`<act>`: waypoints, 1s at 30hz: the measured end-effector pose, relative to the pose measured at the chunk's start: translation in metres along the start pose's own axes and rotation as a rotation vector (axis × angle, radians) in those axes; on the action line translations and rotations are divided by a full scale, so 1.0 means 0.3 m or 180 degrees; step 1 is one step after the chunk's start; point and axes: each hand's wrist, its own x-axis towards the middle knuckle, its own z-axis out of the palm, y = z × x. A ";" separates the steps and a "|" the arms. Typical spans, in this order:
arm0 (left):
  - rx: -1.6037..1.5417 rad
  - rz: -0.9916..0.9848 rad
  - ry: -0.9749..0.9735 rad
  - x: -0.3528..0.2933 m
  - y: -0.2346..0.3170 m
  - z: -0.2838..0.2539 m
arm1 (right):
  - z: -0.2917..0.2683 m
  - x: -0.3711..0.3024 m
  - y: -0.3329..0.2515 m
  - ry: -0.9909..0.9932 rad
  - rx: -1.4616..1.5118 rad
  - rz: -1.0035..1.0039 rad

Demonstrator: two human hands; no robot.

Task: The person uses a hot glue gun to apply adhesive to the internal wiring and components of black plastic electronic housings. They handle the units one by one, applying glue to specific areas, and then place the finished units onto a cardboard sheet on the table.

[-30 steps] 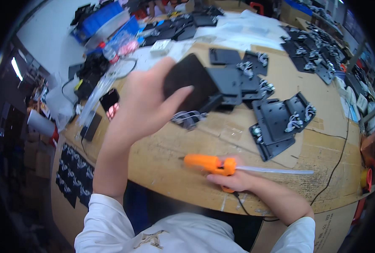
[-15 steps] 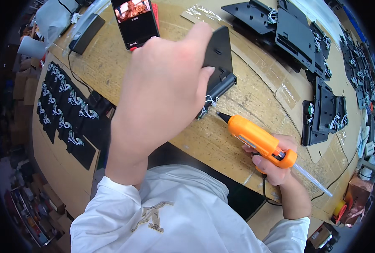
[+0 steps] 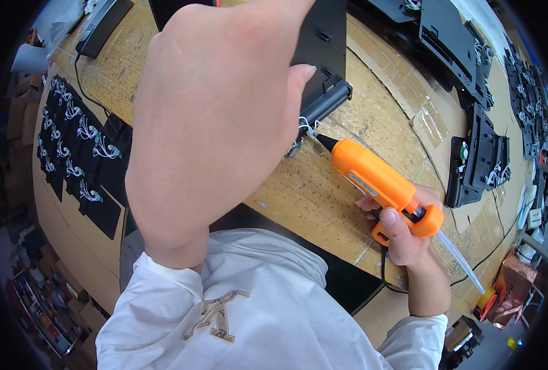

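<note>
My left hand (image 3: 215,114) is large in the middle, gripping a black plastic housing (image 3: 324,52) by its left side; most of the fingers are hidden behind the back of the hand. Thin white wires (image 3: 306,124) stick out at the housing's near end. My right hand (image 3: 409,231) is wrapped round the handle of an orange hot glue gun (image 3: 372,176). Its black nozzle points up and left, close to the wires; whether it touches them I cannot tell. A clear glue stick (image 3: 460,258) protrudes from the gun's back.
Black boards with wired parts (image 3: 80,145) lie in rows on cardboard at left. More black housings (image 3: 480,157) with wires rest at right. A phone (image 3: 168,11) and a dark long box (image 3: 104,28) are at the back. The gun's cord (image 3: 384,271) hangs over the wooden table's (image 3: 286,194) near edge.
The glue gun's nozzle has come up nearer to the wires on the housing. My left hand looms larger, and the whole view has shifted slightly.
</note>
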 end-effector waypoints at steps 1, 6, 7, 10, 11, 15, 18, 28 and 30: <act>0.0018 0.0028 0.0031 0.001 -0.002 0.000 | 0.000 0.000 -0.001 -0.0001 -0.0002 0.0024; 0.0171 0.0214 0.0253 0.003 -0.010 0.019 | -0.003 0.002 0.004 -0.0061 -0.0164 0.0172; 0.0216 0.0246 0.0313 0.004 -0.010 0.023 | -0.008 0.001 0.002 -0.0128 -0.0176 0.0251; 0.0354 0.0341 0.0471 -0.002 -0.009 0.032 | -0.021 -0.003 -0.009 -0.0344 -0.0157 0.0530; 0.0401 0.0381 0.0516 -0.001 -0.010 0.034 | -0.023 -0.002 -0.015 -0.0382 -0.0142 0.0615; 0.0558 0.0508 0.0677 -0.010 -0.007 0.044 | -0.014 0.007 -0.037 -0.0343 -0.0044 0.0764; 0.0621 0.0579 0.0762 -0.009 -0.008 0.043 | -0.012 0.005 -0.035 -0.0315 0.0044 0.0755; 0.0699 0.0666 0.0853 -0.009 -0.015 0.049 | -0.005 0.011 -0.045 -0.0275 0.0004 0.0749; 0.0688 0.0675 0.0855 -0.003 -0.015 0.048 | -0.009 0.014 -0.046 -0.0332 -0.0031 0.0733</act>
